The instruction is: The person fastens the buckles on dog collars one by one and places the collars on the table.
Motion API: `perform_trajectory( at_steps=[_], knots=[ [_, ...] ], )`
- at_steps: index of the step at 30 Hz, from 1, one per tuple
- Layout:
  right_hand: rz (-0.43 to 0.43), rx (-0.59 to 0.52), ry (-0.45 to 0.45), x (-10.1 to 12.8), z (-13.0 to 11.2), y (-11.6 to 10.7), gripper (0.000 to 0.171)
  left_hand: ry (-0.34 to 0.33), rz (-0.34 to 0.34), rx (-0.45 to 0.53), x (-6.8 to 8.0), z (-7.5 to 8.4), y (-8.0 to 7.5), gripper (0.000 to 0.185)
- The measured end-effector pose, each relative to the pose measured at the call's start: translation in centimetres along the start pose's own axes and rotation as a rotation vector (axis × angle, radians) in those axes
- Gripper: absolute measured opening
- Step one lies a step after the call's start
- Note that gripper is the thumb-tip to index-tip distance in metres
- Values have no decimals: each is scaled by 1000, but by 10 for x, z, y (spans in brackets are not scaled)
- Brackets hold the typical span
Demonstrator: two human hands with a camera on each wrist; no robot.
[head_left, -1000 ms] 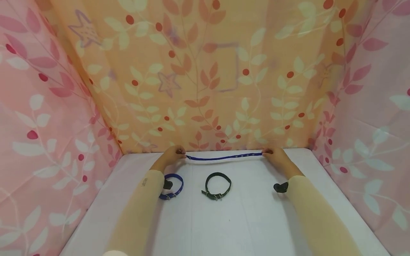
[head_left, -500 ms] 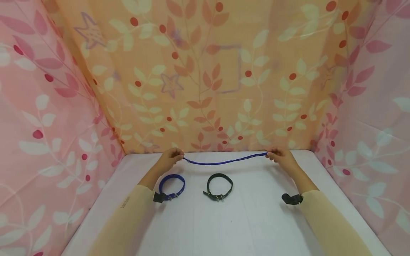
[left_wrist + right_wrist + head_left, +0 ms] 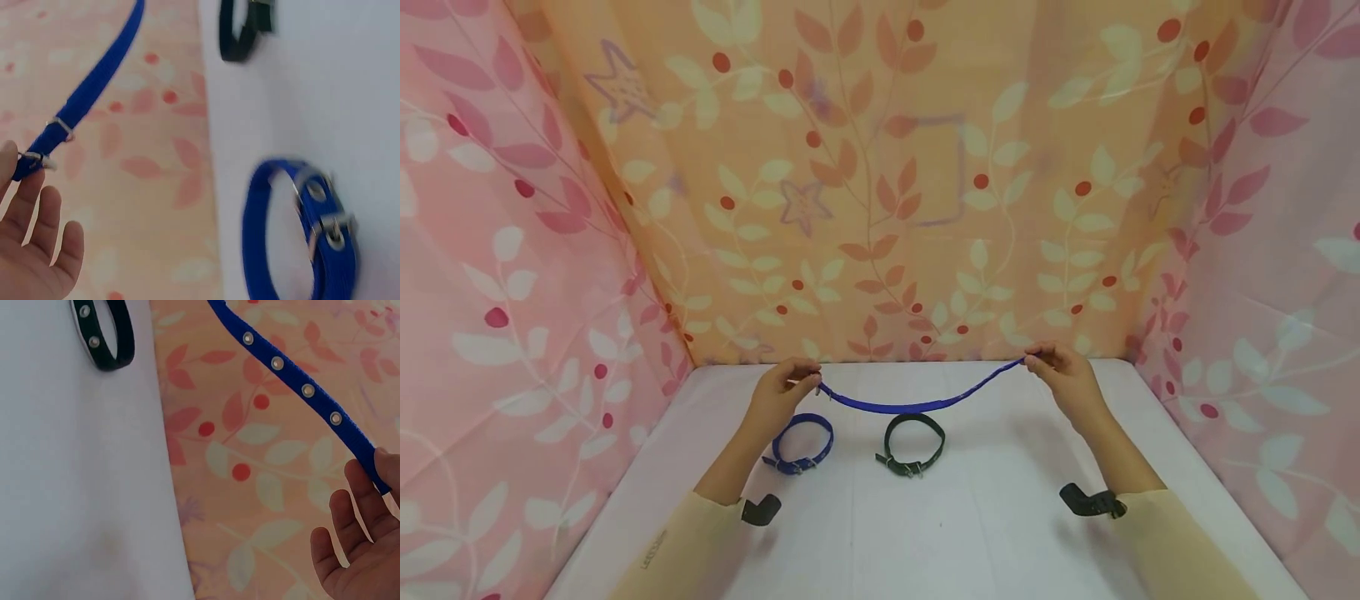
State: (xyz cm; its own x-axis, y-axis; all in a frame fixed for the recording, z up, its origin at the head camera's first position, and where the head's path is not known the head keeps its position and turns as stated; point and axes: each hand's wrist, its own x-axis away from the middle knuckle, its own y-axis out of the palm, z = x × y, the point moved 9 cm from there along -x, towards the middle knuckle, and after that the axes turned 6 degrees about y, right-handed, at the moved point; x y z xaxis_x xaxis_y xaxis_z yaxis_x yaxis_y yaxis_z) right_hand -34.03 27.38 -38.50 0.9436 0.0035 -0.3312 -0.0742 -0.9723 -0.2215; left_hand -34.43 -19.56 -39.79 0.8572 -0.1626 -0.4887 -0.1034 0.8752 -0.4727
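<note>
white table (image 3: 895, 533); fingers (image 3: 24, 199) pinch strap (image 3: 891, 408)

The blue strap (image 3: 880, 408), at 12 o'clock from the dark collar (image 3: 898, 467), looks like matt woven webbing, slightly fuzzy along its edge, with shiny metal eyelets (image 3: 278, 363) and a metal buckle (image 3: 37, 159). The blue collar (image 3: 256, 225), at 9 o'clock from the dark one, pairs similar matt webbing with glossy silver fittings (image 3: 335, 225). The dark collar looks dull, its eyelets bright metal. The white table cover (image 3: 887, 533) appears smooth and matt; the orange curtain (image 3: 880, 167) is printed cloth with a faint sheen. Beige sleeves (image 3: 1187, 546) are matt cloth.
</note>
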Motion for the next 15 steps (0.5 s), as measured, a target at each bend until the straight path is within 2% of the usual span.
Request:
perform_trajectory(
  at_steps=[3,7,15],
  knots=[
    [30,-19,-40,14,-21,4,25,27,53,33,8,17,-5,21],
    [65,-28,-85,25,-31,5,25,40,110,67,19,38,-11,22],
    [110,11,-193,47,-52,5,29,3,180,148,40,76,-16,23]
  ],
)
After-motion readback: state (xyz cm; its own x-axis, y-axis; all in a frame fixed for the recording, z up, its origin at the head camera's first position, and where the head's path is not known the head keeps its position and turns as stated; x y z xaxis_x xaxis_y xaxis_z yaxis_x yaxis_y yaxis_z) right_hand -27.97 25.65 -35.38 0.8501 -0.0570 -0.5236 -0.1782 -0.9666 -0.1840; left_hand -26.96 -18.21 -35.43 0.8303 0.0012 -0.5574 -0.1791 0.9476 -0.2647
